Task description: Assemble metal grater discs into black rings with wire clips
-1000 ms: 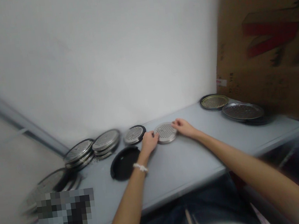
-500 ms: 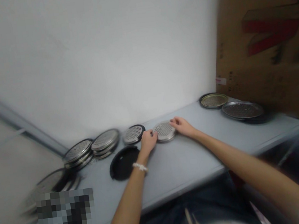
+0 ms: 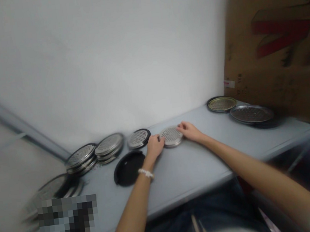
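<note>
A round perforated metal grille (image 3: 171, 136), silver with a plain rim, lies on the table between my two hands. My left hand (image 3: 155, 146), with a pale bracelet at the wrist, is closed on its left edge. At the opposite edge, my right hand (image 3: 190, 130) pinches the rim with bent fingers. A black round cover (image 3: 129, 169) rests flat beside my left forearm. Behind it sits another silver grille (image 3: 138, 138) with a black rim. The fingertips of both hands are partly hidden by blur.
Stacked grilles (image 3: 109, 148) stand along the wall, beside another stack (image 3: 81, 157); more lie at far left (image 3: 49, 189). Two round pieces, one gold-rimmed (image 3: 222, 104) and one dark (image 3: 251, 114), lie near a large cardboard box (image 3: 277, 78). The grey table's (image 3: 187, 176) front edge is close to me.
The grille and my hands have shifted very slightly to the right. Everything else lies where it was.
</note>
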Available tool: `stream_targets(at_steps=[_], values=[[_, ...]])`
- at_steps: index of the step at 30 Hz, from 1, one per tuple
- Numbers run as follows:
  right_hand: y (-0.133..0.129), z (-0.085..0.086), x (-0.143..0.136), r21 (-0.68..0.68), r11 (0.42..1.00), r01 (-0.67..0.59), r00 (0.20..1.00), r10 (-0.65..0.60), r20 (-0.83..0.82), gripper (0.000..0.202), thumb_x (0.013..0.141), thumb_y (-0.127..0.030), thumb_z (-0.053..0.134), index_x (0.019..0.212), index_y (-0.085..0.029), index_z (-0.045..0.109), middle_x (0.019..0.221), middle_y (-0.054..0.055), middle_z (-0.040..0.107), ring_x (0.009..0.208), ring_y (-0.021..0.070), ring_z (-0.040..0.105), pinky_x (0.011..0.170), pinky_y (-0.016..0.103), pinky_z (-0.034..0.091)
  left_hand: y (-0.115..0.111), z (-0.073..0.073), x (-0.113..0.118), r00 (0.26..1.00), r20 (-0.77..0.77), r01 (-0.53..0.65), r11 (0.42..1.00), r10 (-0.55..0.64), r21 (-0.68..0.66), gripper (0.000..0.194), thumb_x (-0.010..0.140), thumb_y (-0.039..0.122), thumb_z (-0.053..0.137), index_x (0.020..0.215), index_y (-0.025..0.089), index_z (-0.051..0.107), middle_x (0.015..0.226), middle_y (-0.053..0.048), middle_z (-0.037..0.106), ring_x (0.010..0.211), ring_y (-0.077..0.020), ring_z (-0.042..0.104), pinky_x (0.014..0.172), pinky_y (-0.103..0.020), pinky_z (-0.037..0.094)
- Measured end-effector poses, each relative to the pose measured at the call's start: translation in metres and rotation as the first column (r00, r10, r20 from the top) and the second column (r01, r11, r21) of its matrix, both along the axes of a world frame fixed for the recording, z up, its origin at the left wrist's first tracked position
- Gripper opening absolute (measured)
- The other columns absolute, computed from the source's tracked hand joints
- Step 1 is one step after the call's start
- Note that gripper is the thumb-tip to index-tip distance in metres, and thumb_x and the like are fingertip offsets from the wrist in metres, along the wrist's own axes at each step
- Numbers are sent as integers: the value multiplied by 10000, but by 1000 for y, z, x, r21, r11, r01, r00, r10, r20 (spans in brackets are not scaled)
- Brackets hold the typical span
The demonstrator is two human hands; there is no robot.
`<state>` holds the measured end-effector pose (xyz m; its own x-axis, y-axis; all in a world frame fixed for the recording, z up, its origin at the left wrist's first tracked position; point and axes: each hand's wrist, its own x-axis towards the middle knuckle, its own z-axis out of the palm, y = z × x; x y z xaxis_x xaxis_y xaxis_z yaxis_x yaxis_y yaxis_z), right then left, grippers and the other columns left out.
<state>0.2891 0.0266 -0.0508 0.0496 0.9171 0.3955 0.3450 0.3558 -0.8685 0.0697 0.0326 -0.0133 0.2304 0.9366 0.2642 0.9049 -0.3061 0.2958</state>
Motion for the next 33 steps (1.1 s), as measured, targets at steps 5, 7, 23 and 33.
stream_targets(at_steps=[5,7,23,33], values=[[-2,2,0,-18,1000,10,999,-9,40,321,824,-461,567,658,-240,403,646,-31,508,644,153,452,621,266,368,-3,2,-1,1000,1,29,1000,-29,-6,262,923,343,575,934,133,730,970,-131,717,994,-243,613,906,-315,438],[-2,3,0,-25,1000,11,998,-10,56,320,828,-444,581,653,-240,408,641,-29,518,644,158,465,625,267,375,-4,2,-1,999,-7,31,999,-31,-11,262,928,344,575,979,138,730,1000,-128,718,1003,-242,610,911,-315,432],[-3,2,0,-32,999,15,989,-10,144,276,836,-396,540,645,-240,416,708,4,595,716,180,543,686,286,392,-10,-4,2,986,-142,98,995,-93,29,371,996,291,442,1264,143,652,1095,-162,690,1111,-267,562,992,-346,380],[-2,4,3,-154,987,45,998,-38,50,270,799,-421,622,669,-194,554,664,-5,615,664,148,546,630,253,408,-26,3,8,981,55,184,983,-183,-4,580,938,528,539,1364,134,542,1329,-185,574,1291,-285,495,1119,-399,333]])
